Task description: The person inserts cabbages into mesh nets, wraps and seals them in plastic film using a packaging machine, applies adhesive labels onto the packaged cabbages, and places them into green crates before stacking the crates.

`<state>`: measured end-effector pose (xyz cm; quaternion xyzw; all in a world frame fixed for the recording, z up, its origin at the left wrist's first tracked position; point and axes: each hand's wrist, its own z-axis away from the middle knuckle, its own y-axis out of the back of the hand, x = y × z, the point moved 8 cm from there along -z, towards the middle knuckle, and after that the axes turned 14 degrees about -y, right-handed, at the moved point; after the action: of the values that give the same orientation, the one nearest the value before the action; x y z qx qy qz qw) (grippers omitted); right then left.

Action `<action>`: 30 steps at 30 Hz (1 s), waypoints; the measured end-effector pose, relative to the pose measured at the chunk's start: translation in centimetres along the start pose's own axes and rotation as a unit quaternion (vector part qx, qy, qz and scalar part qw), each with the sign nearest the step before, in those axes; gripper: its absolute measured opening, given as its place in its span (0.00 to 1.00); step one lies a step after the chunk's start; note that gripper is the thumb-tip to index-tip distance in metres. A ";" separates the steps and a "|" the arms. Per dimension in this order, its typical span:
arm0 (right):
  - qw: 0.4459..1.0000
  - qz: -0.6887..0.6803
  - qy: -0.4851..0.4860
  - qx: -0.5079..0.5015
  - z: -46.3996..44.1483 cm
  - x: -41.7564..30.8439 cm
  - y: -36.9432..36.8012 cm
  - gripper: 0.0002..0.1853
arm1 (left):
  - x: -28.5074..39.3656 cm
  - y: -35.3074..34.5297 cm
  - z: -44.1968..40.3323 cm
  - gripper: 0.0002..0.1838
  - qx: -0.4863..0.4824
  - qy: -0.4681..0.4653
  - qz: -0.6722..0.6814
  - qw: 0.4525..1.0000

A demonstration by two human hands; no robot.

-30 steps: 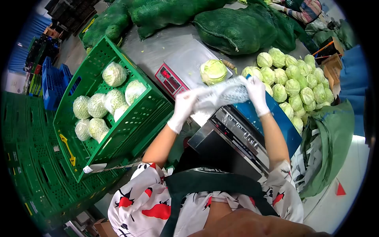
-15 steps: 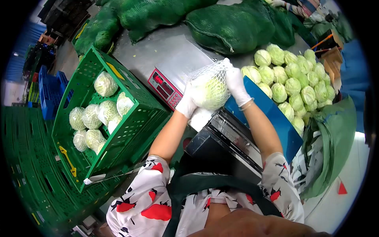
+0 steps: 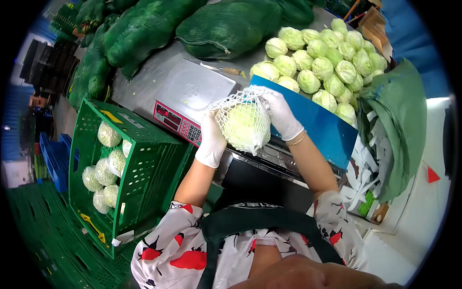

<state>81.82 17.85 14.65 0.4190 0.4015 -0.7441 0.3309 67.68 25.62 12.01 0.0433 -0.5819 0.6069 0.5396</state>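
**Here, holds the netted cabbage (image 3: 243, 127) close before the body**

Faces the grey metal table (image 3: 130, 91), with the green net sacks (image 3: 231, 29) at its far side. Has at left the green crate (image 3: 156, 154), with several wrapped cabbages (image 3: 105, 171) inside, and at right the blue panel (image 3: 313, 123), with many bare cabbages (image 3: 321, 68) just behind it. Has also the weighing scale (image 3: 195, 89) on the table, beyond the netted cabbage. Supports this cabbage from its side with the left hand (image 3: 210, 139), with fingers curved against the net. Grasps the net near its top with the right hand (image 3: 283, 115), with fingers bent. Has, past the scale, a small knife (image 3: 230, 71) lying on the table.
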 end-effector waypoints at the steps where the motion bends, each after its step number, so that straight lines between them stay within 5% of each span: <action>1: 0.999 -0.050 -0.016 -0.010 0.1 -0.2 0.7 0.16 | 0.2 -1.7 0.1 0.27 -0.026 -0.020 -0.010 0.999; 2: 0.998 -0.030 0.033 -0.037 -0.3 -0.6 2.6 0.17 | 0.1 -3.2 0.1 0.27 -0.050 -0.039 -0.018 0.998; 4: 1.000 0.008 -0.021 0.002 1.0 -2.7 5.8 0.24 | -2.3 -6.3 -2.2 0.25 -0.108 -0.003 -0.025 0.994; 6: 0.960 0.230 -0.025 0.160 1.9 -2.3 12.1 0.32 | -6.9 -8.2 -4.3 0.21 -0.172 0.092 0.007 0.981; 10: 0.907 0.075 -0.011 0.414 9.2 3.2 22.8 0.34 | -14.3 -11.1 -4.1 0.25 -0.260 0.149 -0.024 0.954; 12: 0.896 -0.048 0.007 0.442 13.9 5.5 23.7 0.31 | -13.9 -12.0 -3.2 0.30 -0.295 0.114 0.013 0.949; 14: 0.920 -0.121 -0.009 0.373 16.1 4.7 18.2 0.26 | -10.9 -10.0 -4.0 0.39 -0.296 -0.080 -0.164 0.937; 16: 0.928 -0.038 0.024 0.370 17.2 5.5 16.3 0.24 | -8.6 -9.1 -1.5 0.42 -0.240 -0.165 -0.344 0.893; 18: 0.927 0.010 0.035 0.373 17.3 5.4 16.3 0.24 | -13.5 -8.7 1.3 0.41 -0.335 -0.044 -0.436 0.834; 20: 0.929 0.026 0.031 0.367 17.3 5.3 16.4 0.24 | -16.3 -9.5 3.6 0.38 -0.363 -0.104 -0.452 0.808; 23: 0.925 0.028 0.036 0.377 18.1 6.5 17.2 0.24 | -17.4 -10.5 3.1 0.39 -0.406 -0.028 -0.398 0.822; 26: 0.890 0.126 0.074 0.433 20.1 6.3 17.6 0.25 | -13.8 -9.1 2.8 0.37 -0.355 -0.061 -0.377 0.853; 28: 0.828 0.208 0.125 0.505 24.1 4.8 17.4 0.24 | -8.0 -7.2 2.5 0.35 -0.300 -0.240 -0.512 0.768; 30: 0.676 0.370 0.105 0.629 29.4 4.0 16.1 0.26 | -3.9 -4.0 3.3 0.37 -0.256 -0.361 -0.720 0.534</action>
<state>82.93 -15.92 15.50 0.7176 -0.3173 -0.5890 0.1934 70.17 19.73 13.07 0.5230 -0.6297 -0.2290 0.5268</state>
